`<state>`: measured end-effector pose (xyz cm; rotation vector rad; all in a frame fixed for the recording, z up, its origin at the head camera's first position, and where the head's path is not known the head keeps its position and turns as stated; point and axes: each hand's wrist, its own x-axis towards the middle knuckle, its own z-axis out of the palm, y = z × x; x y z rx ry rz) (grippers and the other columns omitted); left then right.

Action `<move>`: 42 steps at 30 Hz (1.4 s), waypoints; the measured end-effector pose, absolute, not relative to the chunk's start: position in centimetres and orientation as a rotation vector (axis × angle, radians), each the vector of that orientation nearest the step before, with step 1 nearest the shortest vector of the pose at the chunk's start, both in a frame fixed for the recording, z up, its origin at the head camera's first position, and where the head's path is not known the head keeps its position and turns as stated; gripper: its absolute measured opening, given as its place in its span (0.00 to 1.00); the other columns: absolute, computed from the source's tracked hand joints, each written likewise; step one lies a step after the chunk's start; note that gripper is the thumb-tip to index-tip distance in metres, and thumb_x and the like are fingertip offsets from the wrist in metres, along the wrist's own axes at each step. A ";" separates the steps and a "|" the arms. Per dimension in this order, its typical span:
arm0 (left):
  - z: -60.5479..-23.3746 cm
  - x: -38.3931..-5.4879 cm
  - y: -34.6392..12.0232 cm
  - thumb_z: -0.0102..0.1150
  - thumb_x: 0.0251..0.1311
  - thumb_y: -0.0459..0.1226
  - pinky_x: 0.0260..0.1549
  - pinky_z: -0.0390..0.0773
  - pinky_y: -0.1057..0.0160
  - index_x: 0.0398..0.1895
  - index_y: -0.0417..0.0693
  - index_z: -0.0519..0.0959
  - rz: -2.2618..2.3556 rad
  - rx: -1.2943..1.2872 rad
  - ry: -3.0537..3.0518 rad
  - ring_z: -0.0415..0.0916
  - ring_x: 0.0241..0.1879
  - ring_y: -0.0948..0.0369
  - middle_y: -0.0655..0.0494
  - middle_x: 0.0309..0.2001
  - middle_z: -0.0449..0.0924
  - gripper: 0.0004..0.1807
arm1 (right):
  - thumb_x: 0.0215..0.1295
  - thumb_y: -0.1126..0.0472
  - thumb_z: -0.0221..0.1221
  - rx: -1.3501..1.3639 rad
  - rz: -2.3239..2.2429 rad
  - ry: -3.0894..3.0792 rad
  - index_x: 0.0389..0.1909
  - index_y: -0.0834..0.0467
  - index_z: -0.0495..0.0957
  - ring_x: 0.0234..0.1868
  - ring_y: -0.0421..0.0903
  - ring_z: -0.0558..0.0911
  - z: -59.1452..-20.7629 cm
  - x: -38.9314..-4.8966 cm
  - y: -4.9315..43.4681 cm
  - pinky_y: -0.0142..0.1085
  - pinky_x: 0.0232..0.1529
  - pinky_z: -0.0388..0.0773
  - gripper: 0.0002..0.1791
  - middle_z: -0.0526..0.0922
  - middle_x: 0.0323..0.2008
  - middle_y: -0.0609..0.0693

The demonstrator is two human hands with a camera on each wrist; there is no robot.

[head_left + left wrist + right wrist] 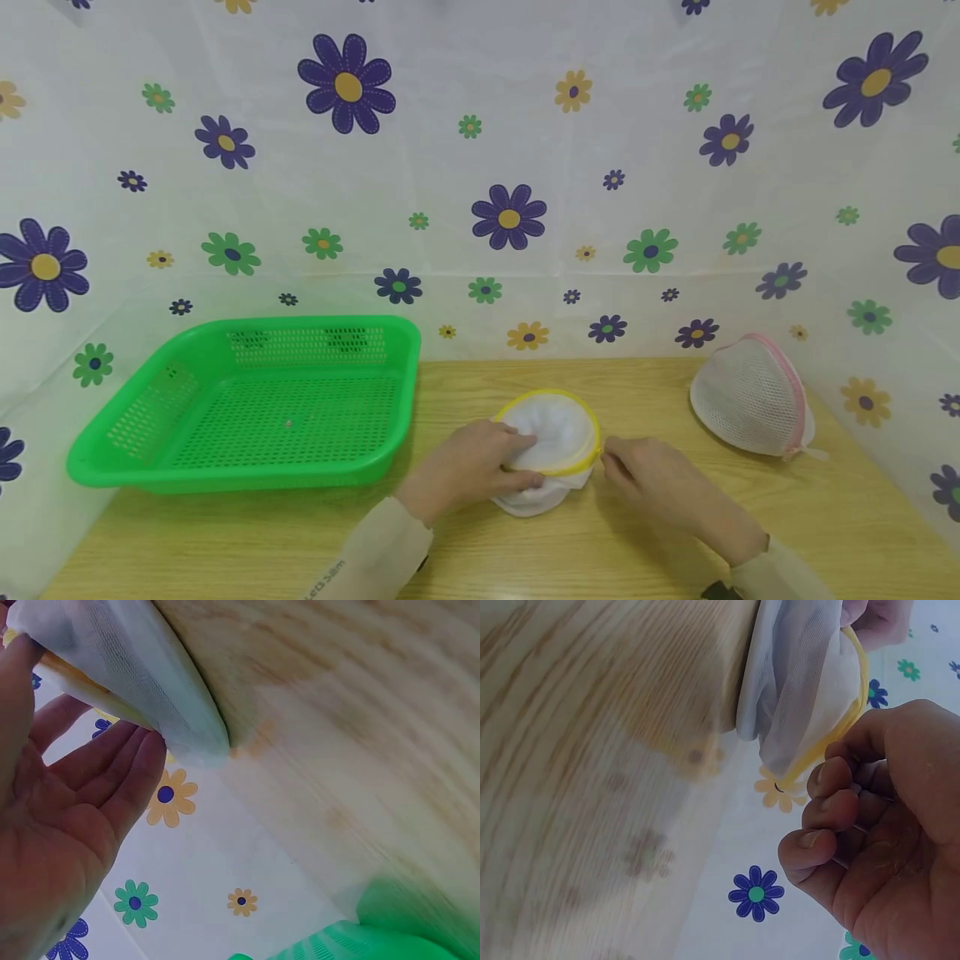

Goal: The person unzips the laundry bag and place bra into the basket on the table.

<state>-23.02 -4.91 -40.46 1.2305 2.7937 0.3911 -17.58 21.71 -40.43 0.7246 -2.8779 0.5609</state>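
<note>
Beige sleeves (378, 546) nearest my head camera. Left grip (472, 467) partly closed, thumb and fingers astride yellow rim (547, 391) of white mesh bag (557, 425); right grip (663, 483) curled tighter, pinching that rim. I log it on surface (465, 392), between green basket (262, 480) and pink-trimmed bag (746, 400).

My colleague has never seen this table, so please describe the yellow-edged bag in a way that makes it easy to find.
On the wooden table, start at the big green basket and move right. There, held by the left hand and right hand, is the white mesh bag. Its yellow edge sets it apart from the pink-edged mesh bag farther right.
</note>
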 end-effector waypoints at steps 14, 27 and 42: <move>-40.4 -23.2 -4.5 0.62 0.63 0.58 0.58 0.81 0.59 0.63 0.51 0.82 0.359 1.210 2.801 0.84 0.54 0.58 0.54 0.56 0.87 0.31 | 0.71 0.66 0.55 0.762 0.576 -2.862 0.21 0.49 0.67 0.19 0.28 0.58 -40.1 -17.2 21.5 0.23 0.20 0.59 0.18 0.60 0.17 0.35; -40.2 -23.2 -4.4 0.61 0.62 0.58 0.60 0.80 0.59 0.63 0.52 0.81 0.336 1.197 2.793 0.83 0.57 0.58 0.56 0.59 0.85 0.31 | 0.70 0.67 0.56 0.803 0.581 -2.841 0.21 0.49 0.66 0.20 0.27 0.57 -39.8 -16.5 21.2 0.23 0.20 0.58 0.18 0.58 0.18 0.34; -40.0 -23.3 -4.3 0.62 0.62 0.58 0.61 0.79 0.59 0.63 0.52 0.82 0.334 1.187 2.781 0.83 0.57 0.58 0.56 0.58 0.86 0.31 | 0.69 0.67 0.56 0.827 0.599 -2.818 0.21 0.48 0.67 0.20 0.27 0.57 -39.8 -16.1 20.9 0.23 0.20 0.59 0.18 0.59 0.18 0.34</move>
